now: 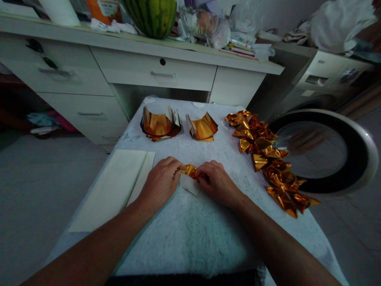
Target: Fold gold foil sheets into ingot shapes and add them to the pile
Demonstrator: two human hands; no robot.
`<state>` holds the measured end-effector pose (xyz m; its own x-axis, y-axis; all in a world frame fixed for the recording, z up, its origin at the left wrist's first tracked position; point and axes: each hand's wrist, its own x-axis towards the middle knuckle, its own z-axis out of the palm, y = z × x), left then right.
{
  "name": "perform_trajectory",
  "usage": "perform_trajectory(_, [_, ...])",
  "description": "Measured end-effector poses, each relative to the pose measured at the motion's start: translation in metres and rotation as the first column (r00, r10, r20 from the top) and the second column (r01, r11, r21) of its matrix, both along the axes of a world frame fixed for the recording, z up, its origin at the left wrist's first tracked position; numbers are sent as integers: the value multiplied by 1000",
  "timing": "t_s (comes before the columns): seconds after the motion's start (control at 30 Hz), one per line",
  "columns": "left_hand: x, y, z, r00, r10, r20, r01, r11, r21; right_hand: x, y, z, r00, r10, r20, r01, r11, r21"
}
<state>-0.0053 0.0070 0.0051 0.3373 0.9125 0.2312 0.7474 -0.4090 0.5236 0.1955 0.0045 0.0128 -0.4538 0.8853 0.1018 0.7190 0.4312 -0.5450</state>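
Note:
A small piece of gold foil paper with a pale strip along its near side lies between my hands. My left hand pinches its left end, fingers closed. At its right end, my right hand has its fingers closed on the foil. Beyond them stand two stacks of curved gold sheets, a larger one on the left and a smaller one to its right. Several folded gold foil pieces form a row down the right side of the cloth-covered table.
Pale paper sheets lie at the table's left, partly under my left forearm. A white drawer desk bearing a watermelon stands behind. An open round washing machine door is close to the table's right edge.

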Motion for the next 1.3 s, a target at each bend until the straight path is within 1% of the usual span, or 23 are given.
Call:
perform_trajectory(0.1, [-1, 0, -2, 995, -21, -94, 27, 998, 61, 1, 0, -3, 1000, 5, 1, -5, 1000, 10])
perform_trajectory(0.17, [-2, 0, -3, 992, -35, -120, 45, 996, 82, 2, 0, -4, 999, 33, -14, -32, 999, 18])
perform_trajectory(0.3, [-1, -2, -3, 989, -114, -92, 117, 992, 35, 4, 0, -1, 992, 123, -28, -123, 992, 18])
perform_trajectory(0.47, [0, -2, 0, 977, -201, -75, 200, 979, -21, 7, -5, 12, 981, 194, 3, -193, 981, -15])
perform_trajectory(0.57, [-1, -2, -1, 968, -240, -71, 239, 971, -19, 9, -8, 14, 977, 211, 26, -211, 977, -15])
perform_trajectory(0.73, [-3, -5, 0, 957, -291, -16, 290, 957, -29, 8, -9, 10, 976, 212, 59, -212, 977, 3])
perform_trajectory(0.9, [-3, -10, 8, 956, -294, 6, 293, 949, -115, 7, -9, 11, 976, 207, 71, -208, 978, 2])
perform_trajectory(1.0, [-3, -11, 10, 958, -288, 15, 287, 946, -150, 7, -9, 11, 977, 204, 56, -205, 979, 1])
perform_trajectory(1.2, [-1, -10, 5, 964, -265, 36, 268, 954, -133, 10, -7, 5, 974, 220, 49, -222, 975, 29])
perform_trajectory(1.3, [-1, -10, 2, 965, -260, 43, 264, 957, -118, 12, -6, 6, 971, 236, 27, -237, 971, 27])
